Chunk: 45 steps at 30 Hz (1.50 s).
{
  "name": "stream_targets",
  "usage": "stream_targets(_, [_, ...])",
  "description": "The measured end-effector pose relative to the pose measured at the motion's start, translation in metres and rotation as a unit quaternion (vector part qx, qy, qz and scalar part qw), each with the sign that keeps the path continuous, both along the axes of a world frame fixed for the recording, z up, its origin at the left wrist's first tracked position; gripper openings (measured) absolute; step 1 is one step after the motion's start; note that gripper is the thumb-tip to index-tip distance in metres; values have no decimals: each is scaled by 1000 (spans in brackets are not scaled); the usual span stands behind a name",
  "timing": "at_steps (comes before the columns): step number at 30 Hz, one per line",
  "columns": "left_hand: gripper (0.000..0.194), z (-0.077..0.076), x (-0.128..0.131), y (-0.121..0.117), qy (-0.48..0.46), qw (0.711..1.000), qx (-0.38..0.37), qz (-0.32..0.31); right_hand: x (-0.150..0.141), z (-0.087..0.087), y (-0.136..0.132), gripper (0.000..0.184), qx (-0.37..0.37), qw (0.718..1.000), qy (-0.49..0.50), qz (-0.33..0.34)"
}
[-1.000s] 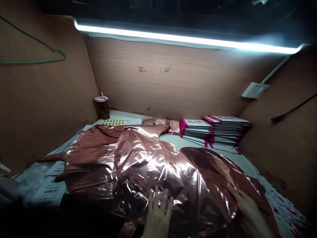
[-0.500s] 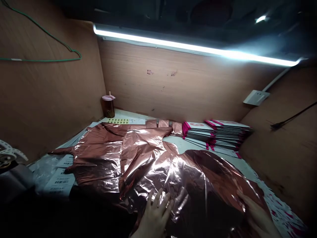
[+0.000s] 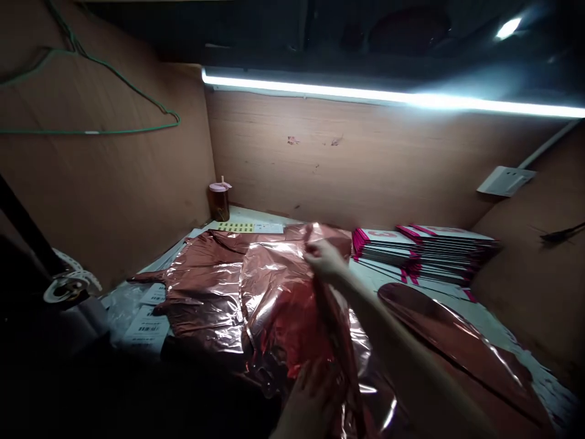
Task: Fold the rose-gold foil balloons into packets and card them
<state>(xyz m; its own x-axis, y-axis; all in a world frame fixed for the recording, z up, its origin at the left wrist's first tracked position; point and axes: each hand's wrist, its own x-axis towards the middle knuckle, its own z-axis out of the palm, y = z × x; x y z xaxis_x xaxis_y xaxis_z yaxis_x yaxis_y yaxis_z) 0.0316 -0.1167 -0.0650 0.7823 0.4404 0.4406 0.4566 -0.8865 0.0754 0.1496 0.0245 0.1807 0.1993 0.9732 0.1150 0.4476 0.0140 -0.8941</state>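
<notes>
Shiny rose-gold foil balloons lie flat and overlapping across the table. My right hand (image 3: pixel 322 259) reaches across and is closed on the edge of the front foil balloon (image 3: pixel 274 299), with a lifted flap hanging below the fist. At the near edge my left hand (image 3: pixel 311 390) rests with fingers stretched on the foil, partly shaded by that flap. Another flat foil balloon (image 3: pixel 203 286) lies to the left, and a rounded foil piece (image 3: pixel 457 341) spreads at the right.
Stacks of white-and-pink printed packets (image 3: pixel 439 250) stand at the back right. A lidded brown cup (image 3: pixel 219 202) is in the back left corner, near a yellow label sheet (image 3: pixel 235 227). Barcode labels (image 3: pixel 146 329) lie left. A green hanger (image 3: pixel 132 131) hangs on the left wall.
My right hand has moved from the lower right to the far middle, lifting and folding the foil across leftwards. My left hand stays near the front edge. The view has shifted slightly.
</notes>
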Motion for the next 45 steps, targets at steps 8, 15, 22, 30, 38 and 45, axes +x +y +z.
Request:
stream_targets(8, [34, 9, -18, -8, -39, 932, -359, 1, -74, -78, -16, 9, 5, 970, -38, 241])
stream_targets(15, [42, 22, -25, -9, -218, 807, -546, 54, 84, -124, -97, 29, 71, 960, -186, 196])
stream_targets(22, [64, 34, -45, -22, -354, 721, -583, 125, 100, -196, -118, 69, 177, 843, -436, 261])
stream_targets(30, [80, 26, -156, -13, -199, 974, -5, 111, 81, -192, -137, 73, 204, 858, -385, 272])
stream_targets(38, [14, 68, -166, 54, -134, 951, -276, 45, 81, -184, -141, 40, 185, 882, -312, 302])
stream_targets(45, [40, 72, -153, 87, -198, 864, -344, 309, 70, -179, -77, 43, -11, 955, -271, 124])
